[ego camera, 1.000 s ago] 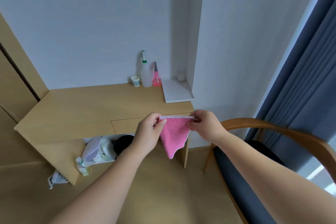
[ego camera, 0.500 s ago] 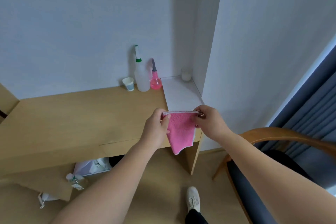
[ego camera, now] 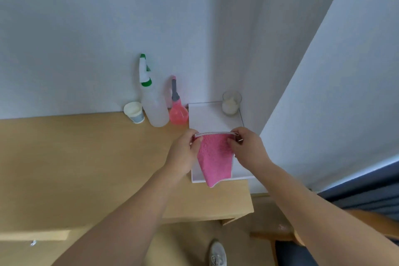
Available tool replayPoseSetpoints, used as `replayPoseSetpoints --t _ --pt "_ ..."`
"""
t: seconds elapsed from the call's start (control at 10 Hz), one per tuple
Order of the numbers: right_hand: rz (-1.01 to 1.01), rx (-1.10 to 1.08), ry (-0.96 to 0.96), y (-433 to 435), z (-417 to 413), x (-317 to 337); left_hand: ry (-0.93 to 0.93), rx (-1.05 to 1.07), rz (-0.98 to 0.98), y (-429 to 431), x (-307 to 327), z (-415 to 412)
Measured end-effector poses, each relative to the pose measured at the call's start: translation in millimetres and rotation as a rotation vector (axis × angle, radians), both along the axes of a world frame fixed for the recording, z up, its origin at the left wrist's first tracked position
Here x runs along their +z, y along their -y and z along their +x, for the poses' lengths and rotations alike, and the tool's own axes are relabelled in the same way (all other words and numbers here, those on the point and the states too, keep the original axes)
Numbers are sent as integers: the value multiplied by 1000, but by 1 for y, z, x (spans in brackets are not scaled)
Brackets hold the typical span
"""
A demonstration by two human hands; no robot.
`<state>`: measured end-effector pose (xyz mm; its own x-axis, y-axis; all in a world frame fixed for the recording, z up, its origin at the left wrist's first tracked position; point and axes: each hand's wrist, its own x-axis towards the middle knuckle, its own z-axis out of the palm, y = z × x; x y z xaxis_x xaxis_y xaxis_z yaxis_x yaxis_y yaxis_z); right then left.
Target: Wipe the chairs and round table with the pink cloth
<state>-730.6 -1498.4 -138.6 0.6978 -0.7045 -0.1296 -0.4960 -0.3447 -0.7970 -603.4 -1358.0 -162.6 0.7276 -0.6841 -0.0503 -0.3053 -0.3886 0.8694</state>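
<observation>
The pink cloth [ego camera: 216, 157] with a white hem hangs folded in the air over the right end of a wooden desk [ego camera: 86, 168]. My left hand [ego camera: 183, 153] pinches its upper left corner. My right hand [ego camera: 248, 149] pinches the upper right corner, so the top edge is stretched flat between them. One chair [ego camera: 280, 235] shows only as a wooden frame and dark seat at the bottom right, partly hidden by my right forearm. No round table is in view.
Against the wall stand a paper cup [ego camera: 134, 112], a clear spray bottle [ego camera: 152, 101] with a green collar and a small pink bottle [ego camera: 178, 110]. A white board [ego camera: 207, 119] carries a glass jar [ego camera: 231, 102]. A dark curtain [ego camera: 367, 190] hangs right; a shoe [ego camera: 218, 255] is on the floor.
The view has swung up and closer to the desk, so the bottles and white board loom larger and the chair has slid to the bottom right. Both hands keep the same hold on the cloth.
</observation>
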Motion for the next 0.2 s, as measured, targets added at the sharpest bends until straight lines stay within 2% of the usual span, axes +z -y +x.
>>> replayPoseSetpoints --t 0.1,0.2 --pt "8 -21 -68 25 31 -20 -3 17 34 32 -14 23" --pt "36 -36 -152 42 58 -38 -90 63 64 56 -27 42"
